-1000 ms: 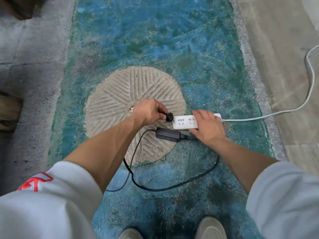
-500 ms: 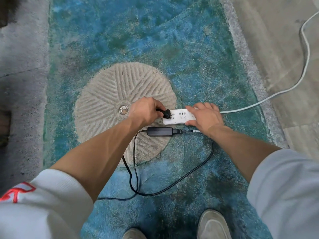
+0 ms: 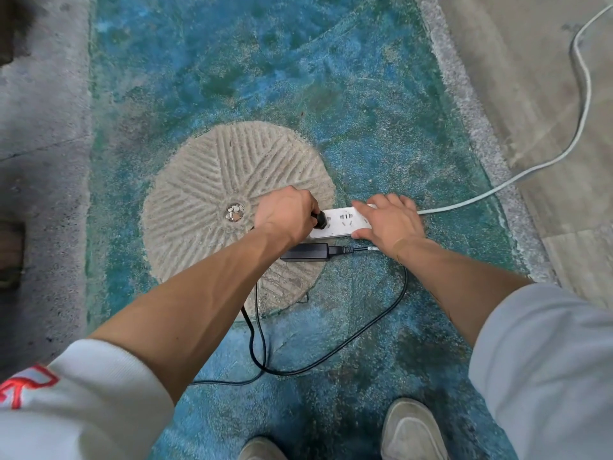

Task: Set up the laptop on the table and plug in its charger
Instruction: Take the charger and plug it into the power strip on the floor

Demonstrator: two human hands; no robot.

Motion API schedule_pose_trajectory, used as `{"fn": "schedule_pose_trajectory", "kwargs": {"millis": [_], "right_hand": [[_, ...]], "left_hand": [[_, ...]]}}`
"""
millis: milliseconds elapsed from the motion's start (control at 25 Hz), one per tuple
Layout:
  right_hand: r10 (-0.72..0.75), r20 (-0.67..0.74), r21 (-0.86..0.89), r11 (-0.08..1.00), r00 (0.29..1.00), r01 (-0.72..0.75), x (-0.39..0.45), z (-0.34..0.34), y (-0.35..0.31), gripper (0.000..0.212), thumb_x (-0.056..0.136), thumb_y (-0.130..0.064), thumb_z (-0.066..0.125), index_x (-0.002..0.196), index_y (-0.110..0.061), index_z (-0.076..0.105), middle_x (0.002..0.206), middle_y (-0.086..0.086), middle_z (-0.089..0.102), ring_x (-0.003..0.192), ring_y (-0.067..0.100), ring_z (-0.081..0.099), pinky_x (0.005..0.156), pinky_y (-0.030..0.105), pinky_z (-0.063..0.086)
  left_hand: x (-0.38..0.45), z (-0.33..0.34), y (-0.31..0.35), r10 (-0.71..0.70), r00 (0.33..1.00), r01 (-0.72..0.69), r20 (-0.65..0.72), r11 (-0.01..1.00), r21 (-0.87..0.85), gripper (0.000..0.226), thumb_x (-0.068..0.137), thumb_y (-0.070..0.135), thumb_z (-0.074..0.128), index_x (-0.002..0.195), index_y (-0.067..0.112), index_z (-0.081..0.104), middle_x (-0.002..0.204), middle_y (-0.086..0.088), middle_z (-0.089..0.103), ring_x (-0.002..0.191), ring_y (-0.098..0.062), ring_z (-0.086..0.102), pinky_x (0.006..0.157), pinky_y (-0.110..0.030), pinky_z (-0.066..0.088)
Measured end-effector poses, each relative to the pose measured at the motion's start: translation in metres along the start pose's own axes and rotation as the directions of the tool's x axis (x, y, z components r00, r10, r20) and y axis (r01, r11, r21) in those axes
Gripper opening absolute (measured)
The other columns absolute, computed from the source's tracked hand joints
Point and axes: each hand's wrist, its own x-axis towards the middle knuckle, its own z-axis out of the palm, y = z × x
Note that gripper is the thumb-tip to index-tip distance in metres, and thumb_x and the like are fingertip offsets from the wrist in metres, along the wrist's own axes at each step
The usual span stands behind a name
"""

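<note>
A white power strip (image 3: 341,222) lies on the blue-green floor at the edge of a round stone. My left hand (image 3: 285,215) grips the charger's black plug (image 3: 320,220), which sits against the strip's left-most socket. My right hand (image 3: 389,222) lies over the strip's right end, fingers on top and thumb against its near side. The black charger brick (image 3: 305,253) rests on the floor just below the strip. Its black cable (image 3: 374,322) loops toward my feet. No laptop is in view.
The strip's white cord (image 3: 544,166) runs right and up across the pale paving. A round grooved millstone (image 3: 212,200) is set into the floor on the left. My shoes (image 3: 409,429) stand at the bottom edge. Grey concrete borders the left side.
My left hand has brought the black plug right up against the strip's left socket. My right hand has stayed on the strip's right end. The camera view has shifted slightly.
</note>
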Motion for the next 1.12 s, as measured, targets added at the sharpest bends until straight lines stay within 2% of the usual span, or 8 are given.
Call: {"fn": "schedule_pose_trajectory", "kwargs": {"millis": [80,240,400,480,640,800,920,1120], "right_hand": [[0.001,0.008,0.005,1.0,1.0,-0.001,0.0,-0.001,0.0,0.072,0.087,-0.06,0.049,0.15,-0.032,0.026,0.138,0.004,0.048,0.129,0.026,0.042,0.112,0.047,0.028],[0.009,0.016,0.008,1.0,1.0,-0.009,0.0,-0.002,-0.001,0.073,0.087,-0.06,0.05,0.15,-0.032,0.027,0.139,0.004,0.048,0.129,0.026,0.042,0.111,0.047,0.029],[0.006,0.009,0.008,1.0,1.0,-0.006,-0.001,-0.001,-0.001,0.073,0.086,-0.062,0.049,0.15,-0.032,0.027,0.139,0.004,0.048,0.128,0.026,0.042,0.111,0.047,0.03],[0.001,-0.002,0.01,1.0,1.0,-0.001,-0.002,0.0,0.0,0.073,0.087,-0.062,0.048,0.149,-0.031,0.028,0.138,0.004,0.049,0.127,0.026,0.043,0.11,0.048,0.03],[0.007,-0.005,0.016,1.0,1.0,-0.007,-0.001,0.0,0.0,0.071,0.087,-0.061,0.049,0.149,-0.031,0.029,0.139,0.005,0.049,0.127,0.027,0.044,0.11,0.049,0.03],[0.018,0.002,0.024,1.0,1.0,-0.018,-0.001,0.0,0.0,0.071,0.087,-0.06,0.051,0.149,-0.032,0.029,0.137,0.005,0.049,0.126,0.027,0.044,0.11,0.049,0.029],[0.017,-0.006,0.028,0.999,1.0,-0.017,0.0,0.002,0.0,0.07,0.087,-0.059,0.051,0.148,-0.033,0.031,0.136,0.006,0.049,0.126,0.027,0.044,0.11,0.049,0.03],[0.019,-0.016,0.032,0.999,1.0,-0.019,0.0,0.003,0.002,0.07,0.087,-0.06,0.051,0.148,-0.033,0.031,0.136,0.005,0.049,0.125,0.027,0.043,0.108,0.049,0.03]], "left_hand": [[0.0,0.0,0.001,0.001,1.0,-0.001,-0.004,1.0,-0.009,0.017,0.09,0.035,0.065,0.104,0.035,0.074,0.089,0.006,0.072,0.073,-0.017,0.063,0.055,-0.022,0.041],[0.001,-0.001,-0.003,-0.026,1.0,0.027,0.012,0.997,-0.078,0.016,0.089,0.034,0.068,0.103,0.036,0.074,0.076,0.012,0.066,0.059,-0.008,0.057,0.044,-0.02,0.035],[-0.007,0.006,-0.008,-0.007,0.999,0.004,-0.052,0.998,-0.055,0.023,0.09,0.037,0.065,0.112,0.035,0.071,0.089,0.003,0.075,0.068,-0.017,0.061,0.058,-0.025,0.048],[-0.011,0.008,-0.005,0.043,0.997,-0.043,-0.064,0.999,0.002,0.024,0.092,0.037,0.063,0.114,0.035,0.071,0.089,0.0,0.074,0.071,-0.02,0.065,0.063,-0.029,0.056],[-0.01,0.009,0.003,0.106,0.993,-0.1,-0.051,0.988,0.114,0.023,0.094,0.037,0.059,0.112,0.029,0.071,0.083,-0.003,0.072,0.07,-0.025,0.065,0.064,-0.033,0.057],[-0.013,0.012,0.004,0.009,0.998,-0.007,-0.068,0.999,0.039,0.021,0.093,0.035,0.06,0.108,0.029,0.073,0.082,-0.003,0.071,0.068,-0.026,0.065,0.063,-0.031,0.055],[-0.012,0.015,0.002,-0.035,0.996,0.034,-0.084,0.999,-0.013,0.021,0.091,0.032,0.062,0.109,0.034,0.072,0.079,-0.002,0.071,0.064,-0.025,0.062,0.057,-0.028,0.05],[-0.015,0.019,0.001,-0.1,0.992,0.094,-0.077,0.992,-0.085,0.023,0.09,0.034,0.064,0.111,0.033,0.073,0.084,-0.002,0.073,0.067,-0.025,0.065,0.061,-0.03,0.055]]}}
